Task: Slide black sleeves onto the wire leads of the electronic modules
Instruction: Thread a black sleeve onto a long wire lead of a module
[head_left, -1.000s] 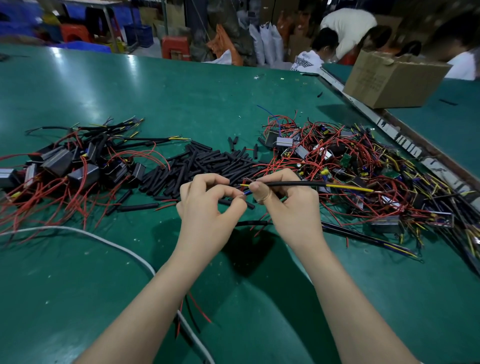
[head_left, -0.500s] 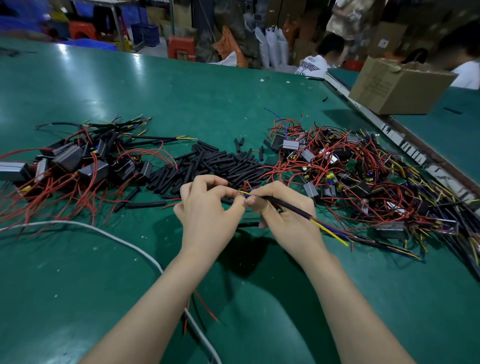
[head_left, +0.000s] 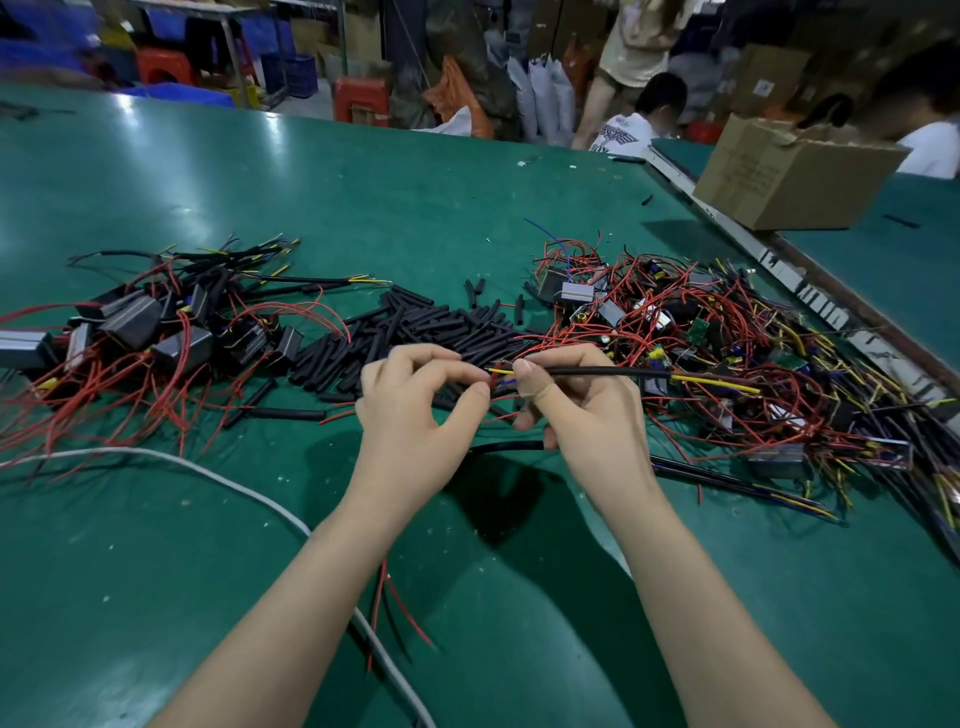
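Note:
My right hand (head_left: 582, 405) pinches a black sleeve (head_left: 608, 372) that lies level, with yellow wire (head_left: 717, 383) showing out of its right end. Yellow, red and blue wire tips (head_left: 500, 372) poke out of its left end, and my left hand (head_left: 415, 410) pinches them between thumb and forefinger. A heap of loose black sleeves (head_left: 415, 332) lies just behind my hands. To the right is a tangle of modules with red and yellow leads (head_left: 701, 343). On the left lies a group of black modules (head_left: 156, 332) whose leads carry sleeves.
The green table (head_left: 363, 187) spreads around the piles. A white cable (head_left: 218, 480) curves across it under my left forearm. A cardboard box (head_left: 789, 171) stands at the back right beyond a metal rail (head_left: 810, 301). People are at the far edge.
The sleeve in my right hand has swung from sloping down to the right to lying level. More wire tips show at its left end, between my left fingers.

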